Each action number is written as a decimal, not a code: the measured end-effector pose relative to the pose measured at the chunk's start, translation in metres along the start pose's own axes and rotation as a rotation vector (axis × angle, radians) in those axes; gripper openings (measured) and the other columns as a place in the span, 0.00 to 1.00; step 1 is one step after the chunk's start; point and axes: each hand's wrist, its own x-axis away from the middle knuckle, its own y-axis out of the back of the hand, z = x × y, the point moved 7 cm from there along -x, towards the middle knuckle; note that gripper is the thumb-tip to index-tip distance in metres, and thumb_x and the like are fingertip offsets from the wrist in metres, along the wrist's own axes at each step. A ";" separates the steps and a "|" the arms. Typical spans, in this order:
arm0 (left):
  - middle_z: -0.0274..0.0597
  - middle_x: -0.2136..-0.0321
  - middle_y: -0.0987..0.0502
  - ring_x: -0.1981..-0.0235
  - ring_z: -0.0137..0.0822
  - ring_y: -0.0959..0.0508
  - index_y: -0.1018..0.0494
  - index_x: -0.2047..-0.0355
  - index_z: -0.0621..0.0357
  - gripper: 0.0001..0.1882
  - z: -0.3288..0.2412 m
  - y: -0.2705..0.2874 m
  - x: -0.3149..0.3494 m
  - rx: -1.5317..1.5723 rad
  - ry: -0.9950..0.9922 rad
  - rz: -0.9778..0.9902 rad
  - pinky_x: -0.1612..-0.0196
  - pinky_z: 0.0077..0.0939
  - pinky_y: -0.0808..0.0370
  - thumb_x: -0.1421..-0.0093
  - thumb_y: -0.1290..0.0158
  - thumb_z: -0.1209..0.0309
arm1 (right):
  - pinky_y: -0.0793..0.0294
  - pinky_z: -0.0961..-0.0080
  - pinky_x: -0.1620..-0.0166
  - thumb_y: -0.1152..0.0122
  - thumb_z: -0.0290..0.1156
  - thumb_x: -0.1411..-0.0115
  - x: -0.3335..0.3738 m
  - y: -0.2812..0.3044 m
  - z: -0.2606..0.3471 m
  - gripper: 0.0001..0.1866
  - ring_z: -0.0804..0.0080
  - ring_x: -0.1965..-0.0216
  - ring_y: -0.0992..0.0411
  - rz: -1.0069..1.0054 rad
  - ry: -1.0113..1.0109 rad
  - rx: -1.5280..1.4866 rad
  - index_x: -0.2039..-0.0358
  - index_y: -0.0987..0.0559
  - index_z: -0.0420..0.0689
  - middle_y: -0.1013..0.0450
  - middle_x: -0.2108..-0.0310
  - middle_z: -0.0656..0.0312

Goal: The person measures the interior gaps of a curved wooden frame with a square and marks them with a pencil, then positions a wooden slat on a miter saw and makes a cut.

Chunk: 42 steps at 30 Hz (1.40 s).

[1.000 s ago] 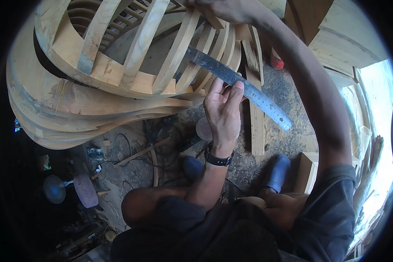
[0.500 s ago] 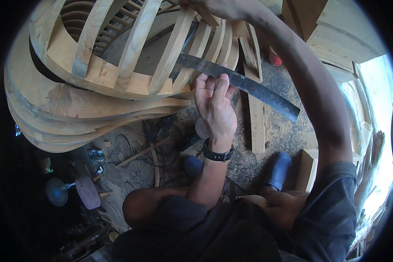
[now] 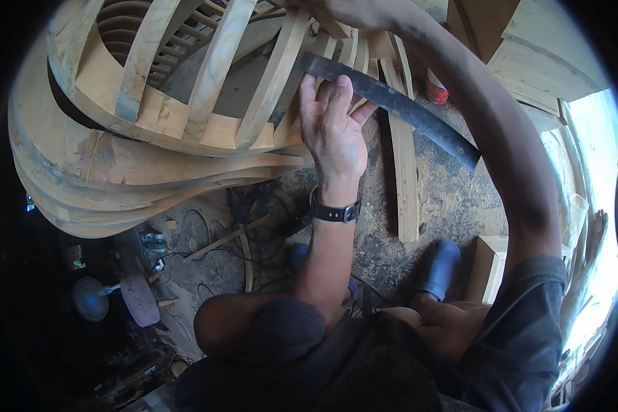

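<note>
My left hand [image 3: 335, 141], with a black watch on its wrist, pinches a long dark metal ruler [image 3: 391, 101] between thumb and fingers. The ruler's left end reaches the wooden slats, and its other end slopes down to the right, close to my right forearm. At the top edge, my right hand [image 3: 347, 10] lies against the upper part of a pale wooden slat [image 3: 275, 75]; its fingers are mostly cut off by the frame. The slat belongs to a large curved wooden frame [image 3: 154, 110] with several upright ribs.
Below the ribs bulge curved wooden layers [image 3: 117, 165]. A wooden plank [image 3: 405, 185] lies on the dusty floor beside a red can [image 3: 436, 89]. Wooden boxes [image 3: 491, 264] stand to the right. Cables and thin wood strips [image 3: 246, 257] lie at lower left, near a fan [image 3: 91, 299].
My left hand has moved up and slightly left, raising the ruler with it. The ruler's right end now sits higher, nearer my right forearm. My right hand has stayed nearly in place.
</note>
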 end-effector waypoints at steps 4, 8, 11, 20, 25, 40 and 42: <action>0.37 0.58 0.23 0.57 0.31 0.22 0.29 0.50 0.58 0.13 -0.008 -0.001 -0.030 0.041 -0.061 0.079 0.53 0.27 0.22 0.34 0.46 0.74 | 0.29 0.63 0.58 0.39 0.32 0.39 -0.001 0.000 0.006 0.16 0.60 0.63 0.28 -0.040 0.090 -0.081 0.55 0.30 0.38 0.29 0.68 0.51; 0.38 0.58 0.23 0.57 0.31 0.22 0.29 0.50 0.60 0.14 -0.002 0.003 -0.021 0.064 -0.078 0.034 0.52 0.26 0.22 0.36 0.47 0.77 | 0.28 0.64 0.58 0.39 0.31 0.39 0.000 0.002 0.002 0.15 0.62 0.63 0.28 -0.073 0.124 -0.003 0.55 0.30 0.39 0.29 0.68 0.52; 0.39 0.57 0.23 0.55 0.31 0.22 0.30 0.48 0.61 0.16 -0.002 0.014 -0.011 0.067 -0.101 0.007 0.50 0.27 0.22 0.36 0.48 0.78 | 0.28 0.64 0.59 0.40 0.31 0.39 0.000 -0.001 0.003 0.15 0.63 0.63 0.28 -0.035 0.041 -0.077 0.56 0.30 0.39 0.29 0.69 0.53; 0.43 0.51 0.24 0.51 0.32 0.23 0.30 0.47 0.63 0.16 -0.019 0.003 -0.033 0.095 -0.173 0.065 0.45 0.28 0.24 0.34 0.47 0.78 | 0.28 0.65 0.58 0.40 0.32 0.38 0.001 0.001 0.012 0.16 0.65 0.62 0.28 -0.013 0.034 -0.109 0.53 0.30 0.39 0.27 0.67 0.54; 0.41 0.50 0.24 0.49 0.32 0.24 0.30 0.46 0.64 0.16 -0.015 0.000 -0.051 0.213 -0.189 0.027 0.40 0.27 0.26 0.34 0.46 0.77 | 0.28 0.65 0.58 0.40 0.33 0.38 -0.001 0.001 0.006 0.16 0.66 0.63 0.29 -0.019 0.120 -0.088 0.53 0.29 0.39 0.27 0.67 0.54; 0.40 0.50 0.26 0.49 0.33 0.28 0.31 0.45 0.60 0.17 -0.003 -0.015 -0.076 0.276 -0.097 0.130 0.41 0.33 0.30 0.33 0.49 0.70 | 0.30 0.70 0.56 0.40 0.30 0.37 -0.002 0.000 0.006 0.19 0.72 0.60 0.32 0.018 0.111 -0.243 0.49 0.30 0.37 0.29 0.65 0.58; 0.41 0.48 0.28 0.48 0.34 0.29 0.33 0.43 0.59 0.18 0.000 -0.016 -0.082 0.277 -0.078 0.172 0.40 0.35 0.31 0.31 0.52 0.66 | 0.30 0.70 0.55 0.39 0.30 0.38 -0.003 0.000 0.003 0.18 0.70 0.60 0.32 0.043 0.036 -0.131 0.50 0.30 0.38 0.29 0.65 0.57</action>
